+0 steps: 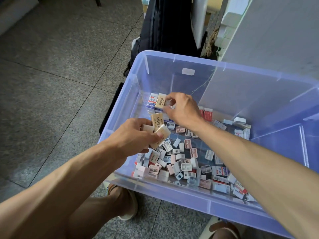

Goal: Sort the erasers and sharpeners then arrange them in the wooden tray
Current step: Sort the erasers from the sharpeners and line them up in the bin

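From the head view, a large translucent blue plastic bin (198, 194) sits on the grey tiled floor (57, 69), holding a loose heap of small pastel plastic sharpeners (186, 157) mixed with paper-sleeved rectangular erasers (220, 170). At the bin's far left corner a short row of erasers (156, 100) stands together, so sorting has begun. The left hand (136, 137) grips several beige-sleeved erasers (159, 128) above the bin's near left side; the right hand (181, 107) pinches a small white piece beside that row. No wooden tray shows, and most pieces look unsorted.
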Tool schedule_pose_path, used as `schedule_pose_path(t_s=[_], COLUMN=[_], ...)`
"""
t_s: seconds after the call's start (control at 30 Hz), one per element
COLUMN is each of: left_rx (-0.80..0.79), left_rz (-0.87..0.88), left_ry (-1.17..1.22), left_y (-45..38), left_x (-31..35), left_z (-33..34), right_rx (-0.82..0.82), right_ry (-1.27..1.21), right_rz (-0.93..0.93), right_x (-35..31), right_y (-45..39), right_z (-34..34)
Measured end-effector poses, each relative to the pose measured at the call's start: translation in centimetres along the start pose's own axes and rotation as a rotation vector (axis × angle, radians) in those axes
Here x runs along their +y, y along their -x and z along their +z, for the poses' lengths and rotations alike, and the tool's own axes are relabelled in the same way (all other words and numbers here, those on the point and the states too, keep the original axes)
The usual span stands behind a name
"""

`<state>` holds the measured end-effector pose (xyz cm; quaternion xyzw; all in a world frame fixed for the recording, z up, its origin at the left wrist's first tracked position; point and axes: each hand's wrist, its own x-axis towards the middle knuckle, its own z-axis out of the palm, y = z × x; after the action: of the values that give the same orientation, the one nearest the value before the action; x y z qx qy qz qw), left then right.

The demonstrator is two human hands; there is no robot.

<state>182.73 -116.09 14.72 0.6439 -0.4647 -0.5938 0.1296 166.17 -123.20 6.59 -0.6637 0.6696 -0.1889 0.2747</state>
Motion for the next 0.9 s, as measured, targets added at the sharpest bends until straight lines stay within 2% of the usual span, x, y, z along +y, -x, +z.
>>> schedule_pose_path(t_s=[0.1, 0.23, 0.3, 0.47, 0.57, 0.73, 0.83, 0.9], left_rx=[-0.005, -0.015, -0.024, -0.040, -0.069, -0.164, -0.219, -0.197], left_rz=[0.014, 0.042, 0.044, 0.067, 0.090, 0.096, 0.089, 0.065], left_ry=[-0.010, -0.033, -0.050, -0.060, -0.038, -0.095, -0.098, -0.062], left_y=[0.0, -0.1, -0.1, 0.3, 0.3, 0.0, -0.2, -0.4], left_x=[0.1, 0.5, 0.7, 1.5, 1.5, 1.7, 1.5, 1.3], left_z=[0.1, 0.5, 0.7, 0.9, 0.8, 1.0, 1.1, 1.1], right_rx=[-0.092, -0.432, -0.550, -0.607, -0.673, -0.661, -0.598, -0.505], right_ry=[-0.324, -0.715, -0.870, -1.144, -1.192, -1.164, -1.112, -1.067], right_rz=[0.072, 0.208, 0.235, 0.313, 0.336, 0.434, 0.434, 0.443], right_x=[-0.5, -0.6, -0.7, -0.5, -0.1, 0.0, 0.3, 0.7], right_y=[2.1, 5.7, 7.0, 7.7, 7.7, 7.6, 7.1, 6.4], right_z=[-2.2, -5.0, -5.5, -5.3, -5.4, -5.2, -4.9, -5.0])
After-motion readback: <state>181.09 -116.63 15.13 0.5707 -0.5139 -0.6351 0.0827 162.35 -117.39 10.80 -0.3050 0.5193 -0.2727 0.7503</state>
